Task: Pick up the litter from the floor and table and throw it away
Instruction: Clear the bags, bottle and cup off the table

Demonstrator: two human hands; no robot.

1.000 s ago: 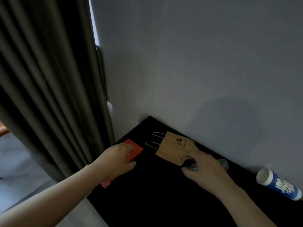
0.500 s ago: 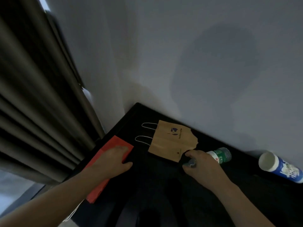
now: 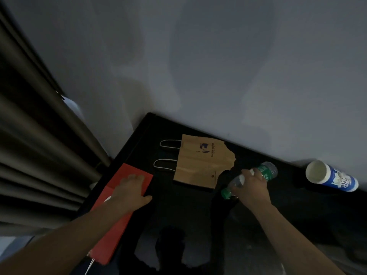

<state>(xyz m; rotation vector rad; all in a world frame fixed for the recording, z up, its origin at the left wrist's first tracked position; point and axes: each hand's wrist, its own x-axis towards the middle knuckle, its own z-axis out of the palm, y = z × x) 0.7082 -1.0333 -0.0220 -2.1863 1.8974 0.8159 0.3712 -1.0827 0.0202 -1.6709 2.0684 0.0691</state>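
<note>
Right hand (image 3: pixel 250 188): my fingers wrapped around the plastic water bottle (image 3: pixel 252 179) — lifted off the black table (image 3: pixel 198 225).
Left hand (image 3: pixel 129 190): flat, fingers spread on the red paper bag (image 3: pixel 119 221).
Left to clear: torn brown paper bag (image 3: pixel 200 161), blue-and-white cup (image 3: pixel 331 176) — nothing binned yet.

On the black surface (image 3: pixel 178 215), the red paper bag (image 3: pixel 117 225) lies left of the brown paper bag (image 3: pixel 200 161); the clear plastic bottle (image 3: pixel 266 172) and blue-and-white paper cup (image 3: pixel 333 178) lie to its right.

Flat red bag (image 3: pixel 121 211), torn brown bag (image 3: pixel 200 161), seemingly empty bottle (image 3: pixel 266 172), toppled cup (image 3: pixel 331 176)
</note>
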